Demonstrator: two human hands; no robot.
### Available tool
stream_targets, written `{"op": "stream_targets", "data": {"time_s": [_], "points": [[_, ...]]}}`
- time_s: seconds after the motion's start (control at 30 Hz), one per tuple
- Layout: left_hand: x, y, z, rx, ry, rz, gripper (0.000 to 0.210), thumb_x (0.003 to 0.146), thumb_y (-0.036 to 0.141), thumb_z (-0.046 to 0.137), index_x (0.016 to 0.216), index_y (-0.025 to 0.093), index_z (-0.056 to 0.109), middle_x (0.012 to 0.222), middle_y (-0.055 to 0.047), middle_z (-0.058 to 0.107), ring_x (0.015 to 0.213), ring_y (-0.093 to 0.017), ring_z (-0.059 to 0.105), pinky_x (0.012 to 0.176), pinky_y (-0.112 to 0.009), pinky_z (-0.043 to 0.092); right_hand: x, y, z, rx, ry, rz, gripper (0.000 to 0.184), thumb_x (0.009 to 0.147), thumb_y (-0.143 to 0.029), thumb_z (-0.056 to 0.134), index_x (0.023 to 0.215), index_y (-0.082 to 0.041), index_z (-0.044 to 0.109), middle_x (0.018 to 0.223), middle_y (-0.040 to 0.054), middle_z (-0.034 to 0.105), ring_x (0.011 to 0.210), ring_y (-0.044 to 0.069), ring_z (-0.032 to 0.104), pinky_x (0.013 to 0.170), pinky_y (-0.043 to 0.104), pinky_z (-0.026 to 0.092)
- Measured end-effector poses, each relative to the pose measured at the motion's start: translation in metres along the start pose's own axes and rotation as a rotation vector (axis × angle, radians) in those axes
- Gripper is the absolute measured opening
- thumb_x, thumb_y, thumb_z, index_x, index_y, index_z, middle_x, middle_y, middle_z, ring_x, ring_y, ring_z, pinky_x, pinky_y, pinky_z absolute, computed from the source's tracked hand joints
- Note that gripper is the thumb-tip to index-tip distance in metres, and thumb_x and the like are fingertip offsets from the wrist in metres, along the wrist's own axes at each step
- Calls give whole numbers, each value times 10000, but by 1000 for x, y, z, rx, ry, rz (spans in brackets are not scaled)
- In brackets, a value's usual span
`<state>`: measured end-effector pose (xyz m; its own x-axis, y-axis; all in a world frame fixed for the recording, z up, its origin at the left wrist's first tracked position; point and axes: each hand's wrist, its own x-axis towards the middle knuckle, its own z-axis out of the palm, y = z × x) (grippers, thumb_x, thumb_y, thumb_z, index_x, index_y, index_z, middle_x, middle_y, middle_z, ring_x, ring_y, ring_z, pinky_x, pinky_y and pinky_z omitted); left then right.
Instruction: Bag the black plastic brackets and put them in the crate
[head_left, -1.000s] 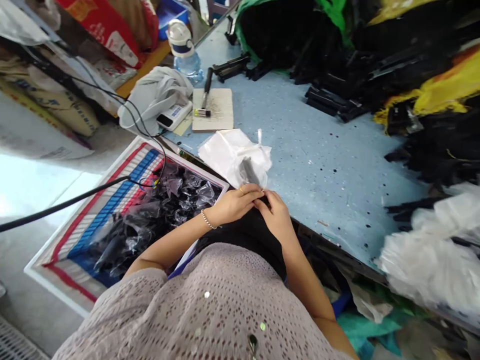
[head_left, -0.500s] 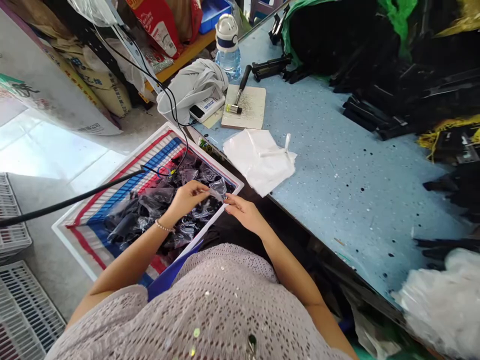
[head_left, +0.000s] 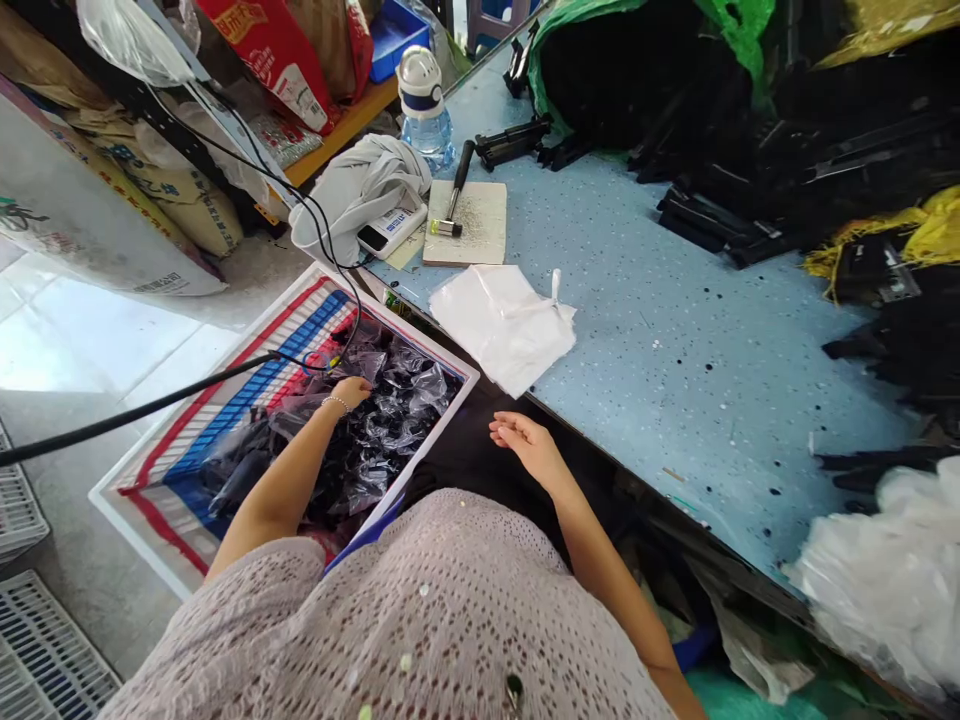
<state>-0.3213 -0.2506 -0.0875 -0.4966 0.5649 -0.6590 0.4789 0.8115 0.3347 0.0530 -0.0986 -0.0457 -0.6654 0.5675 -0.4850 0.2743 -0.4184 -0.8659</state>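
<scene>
My left hand is over the basket, among small clear plastic bags with dark pieces inside. Its fingers look curled together, and whatever they may hold is hidden. My right hand is held near the table's edge, just right of the basket. Its fingers are stretched out with nothing in them. A stack of white plastic bags lies on the blue speckled table, in front of my right hand.
A hammer rests on a wooden board beside a white device, a grey cloth and a water bottle. Black parts pile up at the right. A black cable crosses the basket.
My hands were together at the basket's right edge with a clear plastic bag. Now they are apart: the left has moved left over the heap, the right has let go and moved right.
</scene>
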Motion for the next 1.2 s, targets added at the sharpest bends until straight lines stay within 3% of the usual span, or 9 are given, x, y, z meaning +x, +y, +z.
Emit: {"op": "stream_targets", "data": {"time_s": [0.13, 0.23, 0.3, 0.37, 0.6, 0.73, 0.83, 1.0, 1.2], "points": [[-38, 79, 14, -74, -192, 320, 193, 814, 354, 748, 933, 211, 798, 989, -52, 798, 952, -238, 729, 910, -345, 572, -21, -8, -26, 44, 14, 4, 452, 835, -507, 773, 1171, -207, 737, 1101, 108, 781, 961, 240, 768, 953, 469, 616], [-63, 166, 7, -202, -389, 745, 298, 864, 431, 681, 1107, 293, 786, 1112, -69, 792, 987, -229, 739, 916, -362, 587, -26, -24, -53, 87, 6, -16, 449, 843, -517, 771, 1174, -215, 741, 1102, 107, 784, 968, 238, 768, 956, 466, 611], [-63, 235, 0, -208, -351, 977, 350, 890, 465, 648, 1201, 341, 749, 1185, -62, 773, 1032, -233, 737, 939, -385, 598, -15, -39, -80, 85, 51, -76, 443, 855, -516, 755, 1187, -224, 736, 1124, 105, 782, 974, 239, 767, 958, 466, 606], [-46, 313, -2, -159, -185, 1113, 388, 905, 447, 612, 1259, 330, 718, 1249, -52, 753, 1090, -242, 727, 983, -400, 598, 5, -57, -117, 42, 165, -188, 437, 857, -513, 742, 1196, -237, 729, 1149, 103, 776, 994, 245, 760, 956, 466, 601], [73, 591, 4, 38, 215, 1220, 575, 915, 290, 626, 1442, 71, 561, 1560, -216, 521, 1503, -318, 444, 1266, -460, 345, 104, -179, -328, -479, 859, -531, 358, 901, -409, 636, 1194, -225, 726, 1284, 138, 700, 1221, 286, 643, 1080, 497, 514], [128, 717, -14, 73, 429, 1327, 622, 960, 359, 611, 1479, 32, 505, 1610, -263, 435, 1532, -329, 390, 1268, -461, 325, 152, -278, -453, -862, 1136, -570, 409, 949, -351, 574, 1283, -147, 692, 1390, 211, 612, 1373, 323, 516, 1178, 511, 409], [161, 795, -27, 103, 451, 1394, 580, 1011, 421, 513, 1449, 44, 543, 1514, -239, 559, 1441, -307, 512, 1221, -417, 376, 183, -342, -523, -1090, 1210, -461, 469, 1010, -383, 489, 1337, -94, 659, 1443, 244, 568, 1405, 349, 476, 1189, 524, 360], [198, 863, -19, 361, 313, 1225, 692, 993, 647, 417, 1372, 118, 653, 1412, -203, 662, 1338, -363, 603, 1146, -452, 417, 222, -393, -581, -1171, 1100, -112, 664, 1030, -620, 399, 1433, -135, 608, 1454, 215, 594, 1383, 382, 490, 1160, 538, 346], [202, 841, 1, 561, 240, 1270, 627, 1032, 599, 311, 1299, 214, 729, 1296, -117, 748, 1281, -340, 641, 1203, -509, 304, 218, -373, -561, -1195, 1054, -83, 662, 1027, -678, 337, 1395, -230, 656, 1414, 136, 653, 1368, 405, 497, 1170, 599, 269]]}}
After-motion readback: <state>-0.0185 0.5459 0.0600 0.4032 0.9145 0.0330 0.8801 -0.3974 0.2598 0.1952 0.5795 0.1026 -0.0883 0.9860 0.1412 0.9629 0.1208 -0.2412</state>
